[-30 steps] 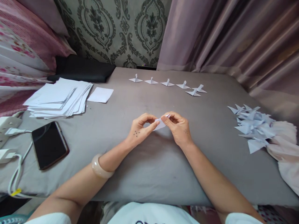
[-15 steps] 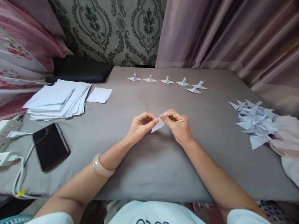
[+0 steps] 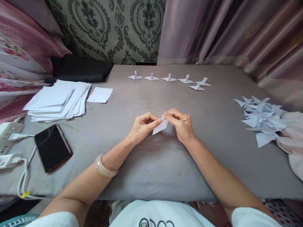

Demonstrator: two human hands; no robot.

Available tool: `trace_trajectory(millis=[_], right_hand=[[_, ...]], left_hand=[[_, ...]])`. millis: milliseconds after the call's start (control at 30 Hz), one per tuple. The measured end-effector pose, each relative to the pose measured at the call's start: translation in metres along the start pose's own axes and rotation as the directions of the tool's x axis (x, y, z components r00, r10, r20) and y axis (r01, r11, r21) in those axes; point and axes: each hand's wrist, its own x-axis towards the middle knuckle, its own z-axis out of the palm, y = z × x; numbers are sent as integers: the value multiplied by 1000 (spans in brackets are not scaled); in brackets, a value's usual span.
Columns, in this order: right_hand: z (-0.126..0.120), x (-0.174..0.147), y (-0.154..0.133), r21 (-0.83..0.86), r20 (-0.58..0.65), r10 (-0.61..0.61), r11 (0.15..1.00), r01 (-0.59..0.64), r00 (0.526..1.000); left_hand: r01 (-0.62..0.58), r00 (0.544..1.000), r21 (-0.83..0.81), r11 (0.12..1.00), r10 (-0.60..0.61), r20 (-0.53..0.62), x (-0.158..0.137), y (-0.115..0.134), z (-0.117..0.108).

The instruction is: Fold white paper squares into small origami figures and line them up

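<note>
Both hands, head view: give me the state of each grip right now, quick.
Left hand: closed, holding the folded white paper in a pinch grip.
Right hand: closed, pinching the same folded white paper near its upper end.

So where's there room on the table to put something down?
The grey cloth looks bare between the right hand and the folded-paper heap, and nearly bare between that hand and the row of folded papers. It's crowded at left, around the paper stack and phone.

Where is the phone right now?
In the head view, the phone lies on the left of the table, right of the white power strip and nearer the person than the paper stack.
</note>
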Motion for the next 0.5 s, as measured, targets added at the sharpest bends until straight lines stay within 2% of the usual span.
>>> trace_trajectory(millis=[133,300,400,500], right_hand=[[1,0,0,-8,1,23,1000,-23,1000],[2,2,4,13,-71,56,998,-55,996],[0,5,6,78,10,206,975,-206,978],[0,4,4,96,151,337,930,-354,929]], left_hand=[[76,997,-48,996,-76,3,0,1,-1],[228,974,-83,970,-225,39,1,0,-2],[270,962,-140,953,-272,7,3,-4,-5],[253,961,-202,946,-270,-64,6,-9,-7]])
